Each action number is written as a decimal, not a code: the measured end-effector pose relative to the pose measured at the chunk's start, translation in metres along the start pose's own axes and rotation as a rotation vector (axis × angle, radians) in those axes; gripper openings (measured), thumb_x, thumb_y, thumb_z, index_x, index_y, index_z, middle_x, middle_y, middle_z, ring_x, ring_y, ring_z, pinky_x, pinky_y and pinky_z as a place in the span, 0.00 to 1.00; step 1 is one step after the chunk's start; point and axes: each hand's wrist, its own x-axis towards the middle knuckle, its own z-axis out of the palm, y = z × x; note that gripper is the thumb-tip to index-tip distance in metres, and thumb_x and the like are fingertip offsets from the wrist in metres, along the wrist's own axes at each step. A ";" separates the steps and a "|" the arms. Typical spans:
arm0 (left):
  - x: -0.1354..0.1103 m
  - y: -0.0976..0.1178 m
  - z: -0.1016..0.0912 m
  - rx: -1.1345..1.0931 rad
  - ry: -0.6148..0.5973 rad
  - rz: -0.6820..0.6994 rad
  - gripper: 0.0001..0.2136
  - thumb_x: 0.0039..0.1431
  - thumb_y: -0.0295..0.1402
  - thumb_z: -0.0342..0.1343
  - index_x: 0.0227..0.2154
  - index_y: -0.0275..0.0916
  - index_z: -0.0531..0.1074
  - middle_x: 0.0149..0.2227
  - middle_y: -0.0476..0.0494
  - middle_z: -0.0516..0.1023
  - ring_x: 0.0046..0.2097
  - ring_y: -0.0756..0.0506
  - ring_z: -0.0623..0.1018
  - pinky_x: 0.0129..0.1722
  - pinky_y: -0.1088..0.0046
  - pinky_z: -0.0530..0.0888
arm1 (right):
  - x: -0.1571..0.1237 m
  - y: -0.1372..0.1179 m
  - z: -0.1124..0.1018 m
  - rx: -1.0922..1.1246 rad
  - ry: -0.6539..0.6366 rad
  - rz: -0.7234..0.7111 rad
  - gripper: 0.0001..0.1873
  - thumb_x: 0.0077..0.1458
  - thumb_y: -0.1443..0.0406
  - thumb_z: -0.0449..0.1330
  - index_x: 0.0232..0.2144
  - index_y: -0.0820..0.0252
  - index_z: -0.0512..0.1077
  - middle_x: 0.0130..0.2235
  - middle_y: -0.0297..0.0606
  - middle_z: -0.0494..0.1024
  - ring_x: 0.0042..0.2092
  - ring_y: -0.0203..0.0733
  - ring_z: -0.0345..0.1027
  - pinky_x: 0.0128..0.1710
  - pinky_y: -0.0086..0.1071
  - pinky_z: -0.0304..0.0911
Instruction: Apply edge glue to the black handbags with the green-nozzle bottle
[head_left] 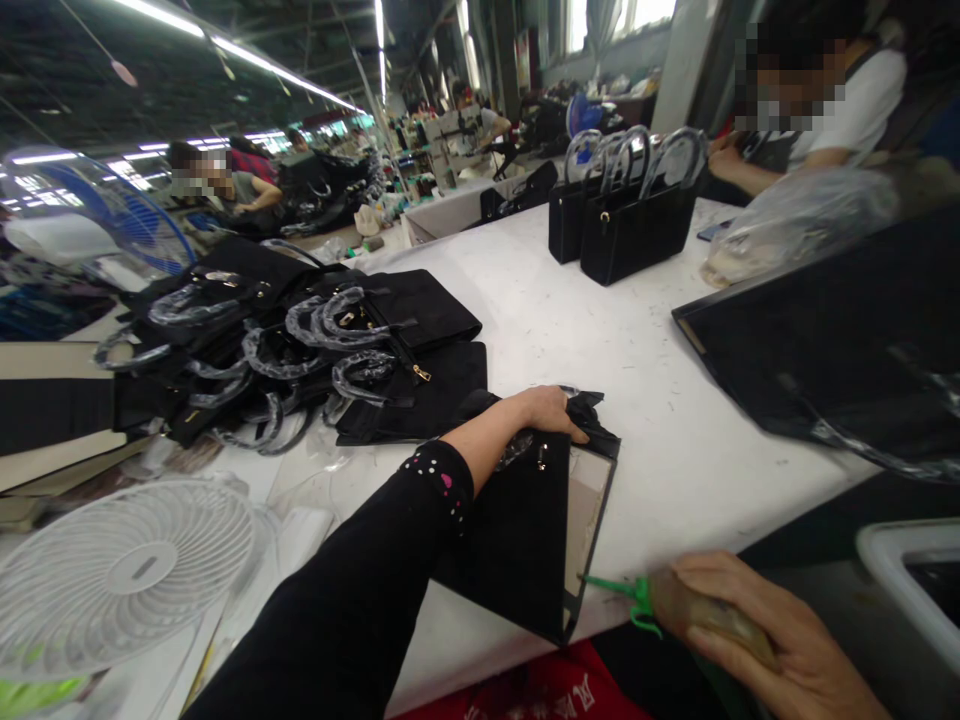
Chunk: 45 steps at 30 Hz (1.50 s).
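Two hands are working over one white tabletop [637,375]. The left hand [551,408] is resting on the far end of one black bag [510,530], which is lying flat near the wearer; its thumb is showing, but its fingers are being hidden, so whether this grip is pinching or only pressing cannot be told. Along the bag's right side, one beige strip [586,490] is showing. The right hand [750,625] is wrapping its grip around one brownish bottle [709,615], whose single green nozzle [611,585] is pointing left, its tip lying at the strip's near end; contact cannot be made out.

To the left, one heap of black bags [431,300] is overlapping too much for an exact count; several plastic-wrapped handles [330,320] are curving over it. One white fan [142,565] is standing in front of the heap, and one blue fan [131,215] behind. At the far side, two upright bags [637,235] are standing close together. At the right, one large black bag [817,330] is lying near one clear plastic sack [806,215], beyond which one co-worker [855,110] is sitting.
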 end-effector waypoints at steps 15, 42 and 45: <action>0.003 -0.004 0.003 -0.035 0.008 0.027 0.20 0.46 0.52 0.66 0.31 0.38 0.79 0.33 0.45 0.82 0.40 0.42 0.80 0.36 0.71 0.73 | -0.009 -0.007 0.003 0.033 -0.015 0.054 0.11 0.64 0.59 0.63 0.48 0.50 0.74 0.47 0.36 0.80 0.45 0.42 0.78 0.46 0.23 0.73; 0.002 -0.004 0.004 -0.048 0.035 0.019 0.19 0.46 0.52 0.66 0.27 0.37 0.78 0.31 0.46 0.81 0.37 0.42 0.79 0.34 0.70 0.72 | 0.003 -0.003 0.001 -0.233 0.152 -0.039 0.13 0.68 0.55 0.58 0.49 0.55 0.73 0.47 0.42 0.80 0.46 0.44 0.78 0.52 0.30 0.72; 0.002 -0.005 0.005 -0.050 0.038 0.022 0.19 0.46 0.51 0.66 0.28 0.38 0.79 0.32 0.46 0.81 0.38 0.42 0.79 0.35 0.71 0.72 | 0.000 -0.007 0.001 -0.130 0.064 -0.018 0.12 0.68 0.56 0.58 0.49 0.53 0.72 0.46 0.40 0.80 0.45 0.42 0.78 0.48 0.25 0.74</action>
